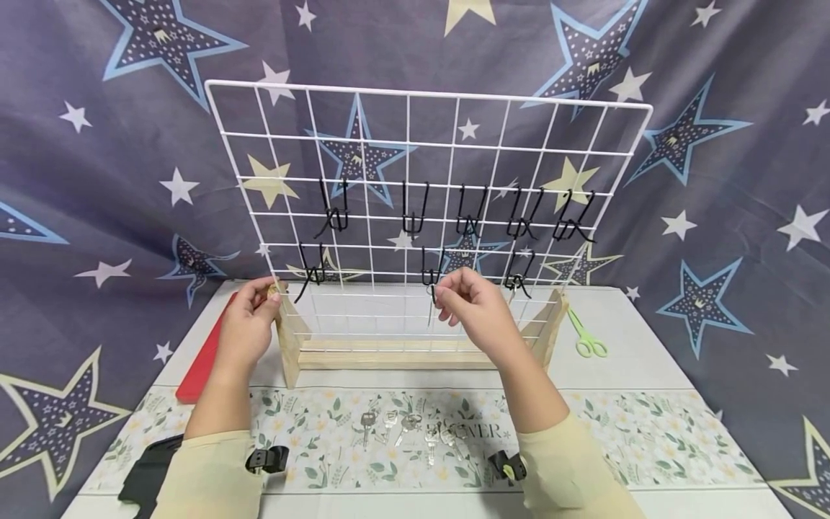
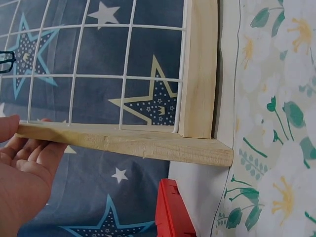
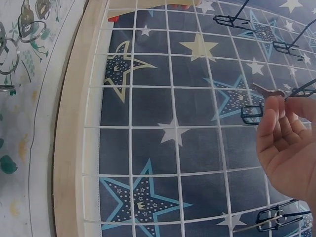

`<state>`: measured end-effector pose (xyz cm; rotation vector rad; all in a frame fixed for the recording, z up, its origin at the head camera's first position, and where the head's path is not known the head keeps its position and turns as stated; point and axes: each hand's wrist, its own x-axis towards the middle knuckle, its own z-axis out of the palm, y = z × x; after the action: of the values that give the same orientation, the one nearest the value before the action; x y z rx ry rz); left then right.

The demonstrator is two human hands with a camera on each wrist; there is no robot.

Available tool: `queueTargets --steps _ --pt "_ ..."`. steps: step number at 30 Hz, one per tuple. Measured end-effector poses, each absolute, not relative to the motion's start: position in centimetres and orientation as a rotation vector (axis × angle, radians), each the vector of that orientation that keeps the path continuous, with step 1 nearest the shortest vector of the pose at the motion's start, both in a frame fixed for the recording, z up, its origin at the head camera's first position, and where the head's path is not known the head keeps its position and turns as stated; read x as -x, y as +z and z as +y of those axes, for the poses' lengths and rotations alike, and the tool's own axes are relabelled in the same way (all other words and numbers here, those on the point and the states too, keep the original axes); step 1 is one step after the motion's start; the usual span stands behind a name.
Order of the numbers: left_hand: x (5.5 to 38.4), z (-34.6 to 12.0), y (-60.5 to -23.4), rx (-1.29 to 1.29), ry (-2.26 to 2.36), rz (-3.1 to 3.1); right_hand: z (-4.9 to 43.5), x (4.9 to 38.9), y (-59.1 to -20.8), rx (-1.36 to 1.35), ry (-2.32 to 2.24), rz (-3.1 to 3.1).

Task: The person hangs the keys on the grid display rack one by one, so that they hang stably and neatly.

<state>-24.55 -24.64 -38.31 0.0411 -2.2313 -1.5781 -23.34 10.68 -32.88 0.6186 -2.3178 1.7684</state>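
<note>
A white wire grid (image 1: pixel 408 93) stands upright in a wooden stand (image 1: pixel 389 360), with black hooks hung on it in two rows. My left hand (image 1: pixel 245 321) grips the top of the stand's left side piece (image 2: pixel 123 143), thumb on one face and fingers on the other. At the middle hook (image 1: pixel 431 275) of the lower row, my right hand (image 1: pixel 478 310) pinches a key (image 3: pixel 266 91) between thumb and fingertips. The key's blade points down, close against the hook's tip. Another key (image 3: pixel 245 227) hangs from the lower row's right hook (image 1: pixel 519 277).
Several keys (image 1: pixel 367 420) with rings lie on the flowered mat (image 1: pixel 311 432) in front of the stand. Left of it is a red box-like object (image 1: pixel 206 360), with a black object (image 1: pixel 150 468) nearer. Green scissors (image 1: pixel 586 342) lie to the right. A star-patterned cloth (image 1: pixel 733 216) hangs behind.
</note>
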Motion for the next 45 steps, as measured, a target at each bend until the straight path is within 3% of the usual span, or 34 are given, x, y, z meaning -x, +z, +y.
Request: queueTargets --steps 14,45 --pt "24.6 -24.5 -38.3 -0.035 -1.578 -2.224 10.0 25.1 -33.7 -0.528 1.773 -2.278" --pt "24.5 -24.6 -38.4 -0.02 -1.608 -2.208 9.3 25.4 -34.1 -0.333 1.752 -2.255"
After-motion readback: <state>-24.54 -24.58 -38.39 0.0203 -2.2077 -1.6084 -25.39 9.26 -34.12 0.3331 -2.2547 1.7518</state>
